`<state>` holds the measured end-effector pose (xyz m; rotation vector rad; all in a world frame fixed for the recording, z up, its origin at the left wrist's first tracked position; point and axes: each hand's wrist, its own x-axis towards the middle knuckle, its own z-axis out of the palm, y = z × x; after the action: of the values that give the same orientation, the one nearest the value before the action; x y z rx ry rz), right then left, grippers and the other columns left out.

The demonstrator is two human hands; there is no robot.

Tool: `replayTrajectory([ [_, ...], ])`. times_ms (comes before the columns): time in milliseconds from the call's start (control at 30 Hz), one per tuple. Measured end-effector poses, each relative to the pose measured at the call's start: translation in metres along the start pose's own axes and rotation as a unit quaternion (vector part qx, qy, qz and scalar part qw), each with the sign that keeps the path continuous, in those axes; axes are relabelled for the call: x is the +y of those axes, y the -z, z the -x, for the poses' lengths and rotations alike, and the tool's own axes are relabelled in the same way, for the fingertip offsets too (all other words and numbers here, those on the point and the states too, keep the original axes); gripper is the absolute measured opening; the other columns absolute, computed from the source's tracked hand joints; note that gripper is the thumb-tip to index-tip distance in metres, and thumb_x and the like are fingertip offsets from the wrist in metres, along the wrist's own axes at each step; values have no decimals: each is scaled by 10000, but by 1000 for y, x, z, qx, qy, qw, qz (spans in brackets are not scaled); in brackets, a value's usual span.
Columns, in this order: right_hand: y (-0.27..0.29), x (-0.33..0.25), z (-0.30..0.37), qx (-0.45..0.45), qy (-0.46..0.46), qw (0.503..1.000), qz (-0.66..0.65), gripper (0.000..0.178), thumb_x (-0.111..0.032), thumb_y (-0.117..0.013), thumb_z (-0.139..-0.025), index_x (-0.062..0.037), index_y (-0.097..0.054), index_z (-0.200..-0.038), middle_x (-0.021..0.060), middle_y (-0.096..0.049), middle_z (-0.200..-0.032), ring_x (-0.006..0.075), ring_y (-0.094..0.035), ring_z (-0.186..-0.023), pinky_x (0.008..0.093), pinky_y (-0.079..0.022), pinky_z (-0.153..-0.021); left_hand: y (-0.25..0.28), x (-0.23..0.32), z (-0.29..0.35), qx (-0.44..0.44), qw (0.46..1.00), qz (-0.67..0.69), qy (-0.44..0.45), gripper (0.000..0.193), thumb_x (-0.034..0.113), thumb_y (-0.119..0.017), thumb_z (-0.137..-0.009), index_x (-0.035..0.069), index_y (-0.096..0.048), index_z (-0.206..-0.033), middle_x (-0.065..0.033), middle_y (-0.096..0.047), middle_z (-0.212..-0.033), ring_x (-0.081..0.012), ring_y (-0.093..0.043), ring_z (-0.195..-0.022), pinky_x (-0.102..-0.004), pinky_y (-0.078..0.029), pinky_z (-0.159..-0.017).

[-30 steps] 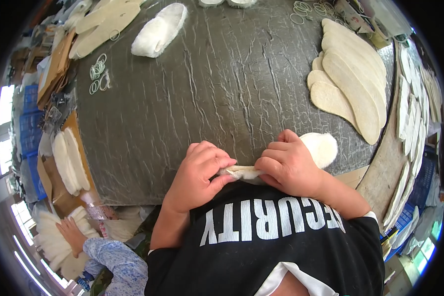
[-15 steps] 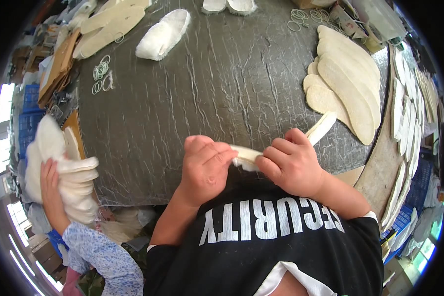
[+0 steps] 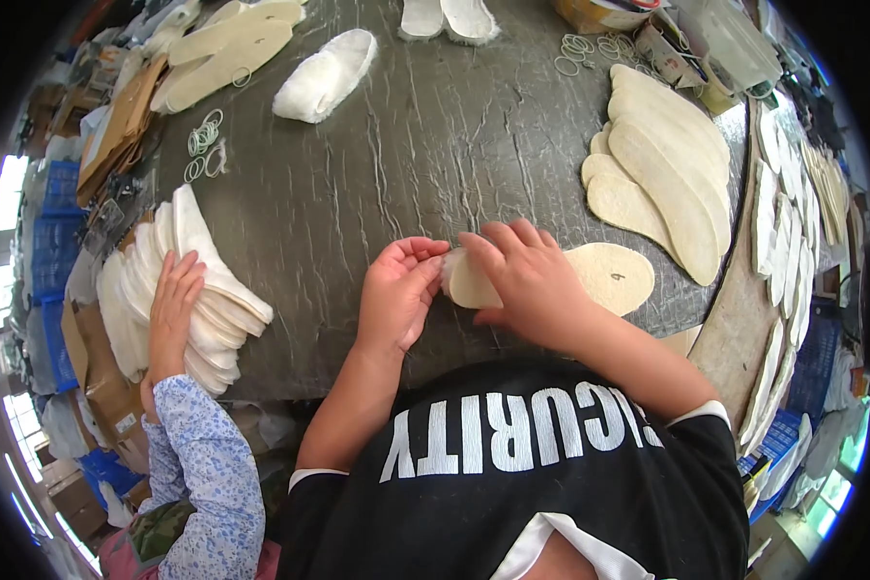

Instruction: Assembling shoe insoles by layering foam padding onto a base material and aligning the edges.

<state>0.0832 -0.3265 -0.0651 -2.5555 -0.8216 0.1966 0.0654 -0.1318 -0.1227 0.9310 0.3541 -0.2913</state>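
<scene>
Grey, wrinkled sheeting covers the table [image 3: 435, 164]. At its near edge the left hand [image 3: 396, 295] and right hand [image 3: 527, 280] both grip one end of a pale insole [image 3: 604, 275] lying flat on the table. More insoles [image 3: 662, 174] are stacked toward the right edge. At the left edge another person's hand [image 3: 172, 309] presses on a fanned stack of white insoles [image 3: 203, 280].

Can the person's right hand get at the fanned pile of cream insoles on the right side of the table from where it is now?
Probably yes. The right hand rests on a cream insole, and only bare grey tabletop lies between it and the fanned pile of cream insoles.
</scene>
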Motion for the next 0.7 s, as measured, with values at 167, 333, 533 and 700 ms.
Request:
replayTrajectory([
  [167,-15,21,-13,66,-47,974,-214,854,-173,-819,-687,-17,-378,-1402,214,-592,-1144,336,-609,-1032,397,-491,-902,-9,9,-3,0,999,-21,-39,131,24,-587,-933,-29,-600,-1053,-97,-645,-1005,-167,-639,-898,-304,-559,-784],
  [333,-10,30,-19,27,-76,909,-410,876,-223,-857,-719,-42,-353,-1413,157,-588,-1140,220,-590,-999,352,-492,-889,-26,25,7,-39,985,-165,-19,147,101,-629,-935,-31,-666,-989,-63,-675,-902,-126,-632,-804,-264,-542,-708],
  [533,-19,29,-20,67,-97,869,-480,807,-268,-864,-723,-71,-394,-1349,138,-582,-1168,216,-588,-1016,361,-508,-862,-33,29,6,-58,948,-291,-117,130,97,-649,-919,-30,-680,-917,-49,-675,-828,-100,-603,-684,-237,-491,-644],
  [700,-18,30,-19,19,-79,834,-546,700,-164,-775,-832,-39,-344,-1369,81,-504,-1208,177,-545,-1104,340,-476,-943,-38,27,8,-42,885,-385,-258,97,27,-616,-906,-42,-635,-840,-31,-634,-797,-75,-586,-719,-229,-474,-638],
])
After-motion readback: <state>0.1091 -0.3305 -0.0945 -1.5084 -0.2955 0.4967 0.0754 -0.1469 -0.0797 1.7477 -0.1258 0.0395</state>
